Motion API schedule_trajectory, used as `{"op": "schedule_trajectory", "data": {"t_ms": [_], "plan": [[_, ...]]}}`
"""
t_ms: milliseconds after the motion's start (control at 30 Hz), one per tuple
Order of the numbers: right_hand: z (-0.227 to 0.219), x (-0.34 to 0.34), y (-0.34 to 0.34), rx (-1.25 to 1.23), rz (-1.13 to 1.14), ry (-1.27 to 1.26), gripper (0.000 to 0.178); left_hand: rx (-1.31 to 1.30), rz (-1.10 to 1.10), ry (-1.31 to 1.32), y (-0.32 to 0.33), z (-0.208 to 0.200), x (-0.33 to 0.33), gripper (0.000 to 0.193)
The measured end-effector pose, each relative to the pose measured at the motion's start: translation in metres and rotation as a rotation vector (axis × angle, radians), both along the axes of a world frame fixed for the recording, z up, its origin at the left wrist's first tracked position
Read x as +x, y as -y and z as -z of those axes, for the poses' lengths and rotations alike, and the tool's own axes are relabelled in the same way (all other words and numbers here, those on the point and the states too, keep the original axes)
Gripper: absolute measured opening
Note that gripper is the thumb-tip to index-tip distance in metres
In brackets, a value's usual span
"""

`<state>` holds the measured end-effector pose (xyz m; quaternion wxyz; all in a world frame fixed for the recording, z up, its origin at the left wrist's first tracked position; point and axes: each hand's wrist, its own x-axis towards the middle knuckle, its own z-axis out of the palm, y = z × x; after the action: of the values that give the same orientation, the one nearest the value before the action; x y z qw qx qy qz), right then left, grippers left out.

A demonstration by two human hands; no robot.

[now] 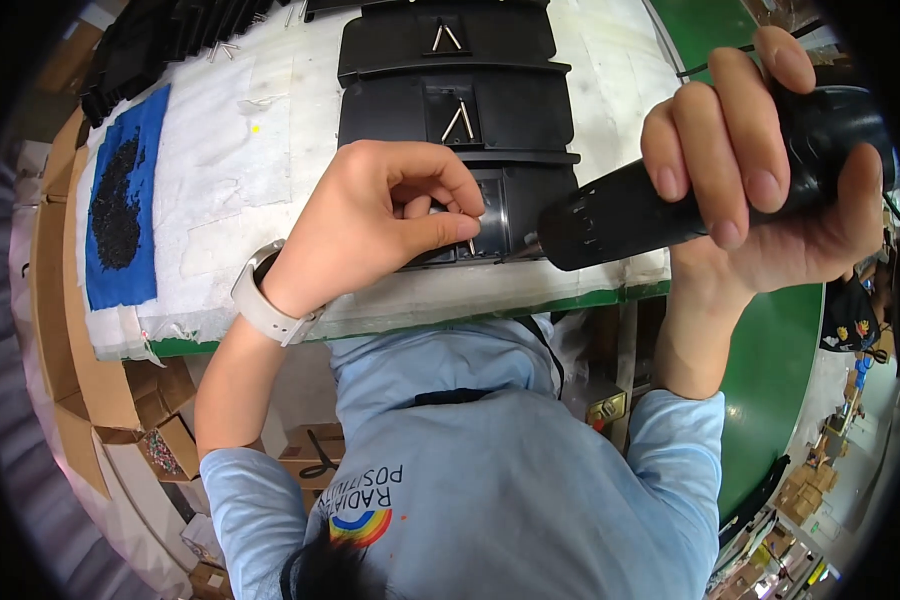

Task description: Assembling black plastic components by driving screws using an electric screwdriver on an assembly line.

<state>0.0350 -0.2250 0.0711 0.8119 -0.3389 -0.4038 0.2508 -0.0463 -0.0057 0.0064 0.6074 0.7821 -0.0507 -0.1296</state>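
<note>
My right hand (740,165) is wrapped round a black electric screwdriver (610,215), whose metal tip points left toward the nearest black plastic panel (500,215). Over that panel's recess, the thumb and forefinger of my left hand (400,205) are pinched together. A short metal pin (472,246) shows just under these fingertips; part of it is hidden. Farther off lie two similar black panels, the middle one (390,115) and the far one (390,45). Each has a pair of metal pins leaning in a V in its recess, the nearer pair (458,120) and the farther pair (446,38).
A blue cloth (135,285) at the left bears a heap of small black parts (118,205). Stacked black panels (135,65) and loose metal pins (222,50) lie at the far left. The white-covered table (250,180) has a green front edge; cardboard boxes (100,375) stand left of it.
</note>
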Motion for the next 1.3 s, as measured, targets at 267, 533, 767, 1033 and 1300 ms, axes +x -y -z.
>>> {"op": "schedule_trajectory", "data": {"t_ms": [267,533,767,1033,1300], "plan": [[0.007,-0.006,-0.008,-0.021,-0.019,0.112,0.055,-0.017,0.004,0.007,-0.002,0.004,0.0,0.008],[0.025,-0.013,-0.016,-0.108,0.134,0.247,0.056,-0.032,0.03,-0.026,-0.004,0.009,0.001,0.007],[0.046,-0.009,-0.01,-0.279,0.311,0.533,0.054,-0.072,0.016,0.081,-0.005,0.014,0.002,0.005],[0.065,-0.011,-0.015,-0.47,0.515,0.876,0.053,-0.046,0.029,0.07,-0.004,0.013,-0.001,0.004],[0.031,-0.015,-0.036,-0.479,0.495,0.896,0.048,-0.022,0.005,0.323,-0.002,0.021,-0.001,0.004]]}}
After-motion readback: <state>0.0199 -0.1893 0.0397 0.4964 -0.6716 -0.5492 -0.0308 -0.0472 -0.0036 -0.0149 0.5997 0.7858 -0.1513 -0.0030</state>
